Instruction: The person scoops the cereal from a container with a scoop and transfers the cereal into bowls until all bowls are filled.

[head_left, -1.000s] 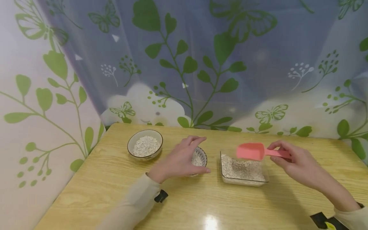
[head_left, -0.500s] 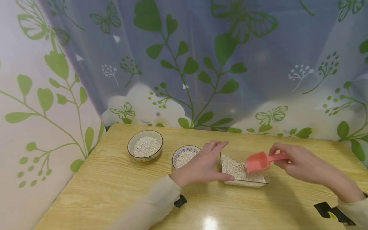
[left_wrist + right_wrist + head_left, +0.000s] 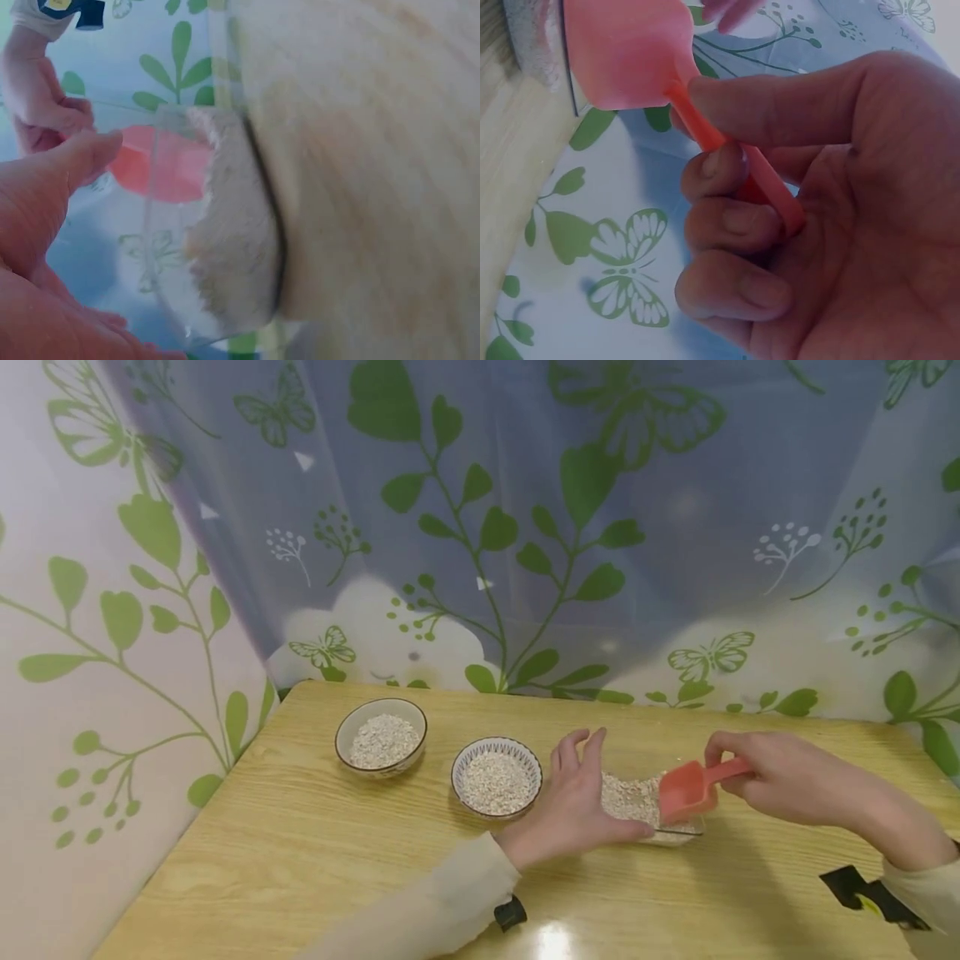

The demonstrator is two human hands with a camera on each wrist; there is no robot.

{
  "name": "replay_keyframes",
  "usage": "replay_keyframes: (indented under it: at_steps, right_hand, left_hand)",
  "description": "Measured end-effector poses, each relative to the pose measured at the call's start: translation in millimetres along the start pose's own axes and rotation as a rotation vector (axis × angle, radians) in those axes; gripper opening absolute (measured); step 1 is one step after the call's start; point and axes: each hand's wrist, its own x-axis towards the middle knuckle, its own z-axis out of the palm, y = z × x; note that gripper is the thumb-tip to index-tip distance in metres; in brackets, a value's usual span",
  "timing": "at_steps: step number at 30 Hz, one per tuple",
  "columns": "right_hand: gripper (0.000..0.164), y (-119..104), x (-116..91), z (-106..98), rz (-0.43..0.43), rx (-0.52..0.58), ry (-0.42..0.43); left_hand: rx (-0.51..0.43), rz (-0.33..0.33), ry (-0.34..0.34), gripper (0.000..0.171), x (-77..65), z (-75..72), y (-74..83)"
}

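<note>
My right hand (image 3: 795,781) grips the handle of a pink scoop (image 3: 686,793), fingers curled round it in the right wrist view. The scoop's blade dips into rolled oats (image 3: 630,797) inside a clear rectangular glass container (image 3: 225,335). My left hand (image 3: 573,810) is spread at the container's left side, thumb along the near rim and the other fingers toward the far side. In the left wrist view, its thumb (image 3: 94,154) overlaps the glass near the scoop. Part of the container is hidden behind this hand in the head view.
A small patterned bowl (image 3: 534,766) of oats stands just left of my left hand. Farther left and back is a second bowl (image 3: 347,727), also holding oats. The wooden table (image 3: 300,860) ends at a printed curtain (image 3: 660,568) with leaves and butterflies.
My left hand has moved right, from over the patterned bowl to the glass container. My right hand has lowered the scoop from above the container into the oats.
</note>
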Motion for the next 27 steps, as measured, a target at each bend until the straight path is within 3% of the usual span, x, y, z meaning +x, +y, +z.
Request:
replay_keyframes:
  at_steps: [4, 8, 21, 27]
  right_hand:
    - [0.013, -5.0, 2.8, -1.9, 0.008, -0.014, -0.005]
    - [0.014, -9.4, 5.6, -4.7, 0.011, -0.019, -0.019]
    - [0.026, -28.0, 22.3, -12.6, 0.039, -0.004, -0.2]
    - [0.026, -27.3, 23.1, 2.7, 0.069, 0.081, -0.181]
  left_hand:
    - [-0.069, -0.124, 0.006, 0.132, 1.8, 11.6, 0.6]
    - [-0.141, -0.182, -0.019, 0.137, 3.9, 18.6, -2.6]
    - [-0.236, -0.252, -0.071, 0.145, 10.3, 24.2, -11.3]
    - [-0.27, -0.277, -0.07, 0.147, 9.0, 22.7, -11.7]
